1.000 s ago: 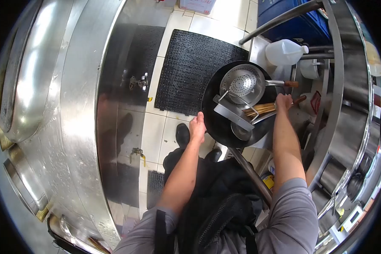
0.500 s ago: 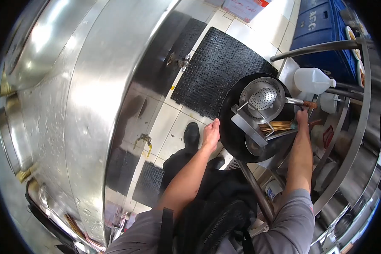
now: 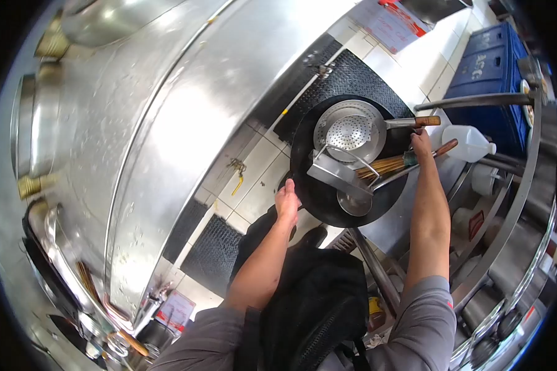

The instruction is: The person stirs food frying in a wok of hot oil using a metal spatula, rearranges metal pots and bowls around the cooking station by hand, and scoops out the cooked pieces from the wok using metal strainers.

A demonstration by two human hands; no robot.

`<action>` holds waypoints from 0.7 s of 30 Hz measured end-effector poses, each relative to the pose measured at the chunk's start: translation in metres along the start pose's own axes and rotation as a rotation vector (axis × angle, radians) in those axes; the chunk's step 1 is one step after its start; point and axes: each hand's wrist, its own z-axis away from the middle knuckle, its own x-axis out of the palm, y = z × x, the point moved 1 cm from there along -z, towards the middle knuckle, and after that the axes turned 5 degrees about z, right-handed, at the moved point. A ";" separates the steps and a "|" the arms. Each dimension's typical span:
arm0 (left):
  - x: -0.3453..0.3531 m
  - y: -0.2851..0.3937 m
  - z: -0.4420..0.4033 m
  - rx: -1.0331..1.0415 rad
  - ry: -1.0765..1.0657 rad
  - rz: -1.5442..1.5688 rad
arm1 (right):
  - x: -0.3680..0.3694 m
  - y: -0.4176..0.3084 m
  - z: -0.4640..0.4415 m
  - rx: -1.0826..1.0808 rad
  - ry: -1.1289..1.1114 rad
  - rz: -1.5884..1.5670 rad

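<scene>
A large black wok (image 3: 387, 201) hangs between my hands, over the tiled floor and the shelf edge. My left hand (image 3: 287, 204) is closed on its left rim. On the opposite rim my right hand (image 3: 421, 145) is closed, close to the tool handles; its fingertips are partly hidden. Inside the wok lie a perforated metal skimmer (image 3: 349, 133) with a wooden-ended handle, a bamboo brush (image 3: 380, 167), a ladle (image 3: 355, 204) and a rectangular metal piece (image 3: 333, 175) with a wire handle. The ladle's and skimmer's handles stick out past the right rim.
To my left runs a wet steel counter (image 3: 167, 136) with a yellow-handled valve (image 3: 237, 176) below its edge. At right stands a metal rack (image 3: 526, 167) with a white plastic jug (image 3: 467, 143). A blue crate (image 3: 486, 77) and an oil carton (image 3: 393, 25) stand farther off.
The wok has moved left, away from the rack and nearer the steel counter, with both hands still on its rim. My view has turned, so more of the counter shows.
</scene>
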 end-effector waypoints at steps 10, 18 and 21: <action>-0.112 -0.040 0.040 -0.029 0.160 0.262 | 0.054 -0.153 0.069 -0.143 -0.158 0.238; -0.220 -0.035 0.055 0.011 0.296 0.271 | 0.113 -0.200 0.152 -0.223 -0.274 0.276; -0.266 -0.050 0.068 0.010 0.325 0.282 | 0.145 -0.188 0.187 -0.197 -0.359 0.201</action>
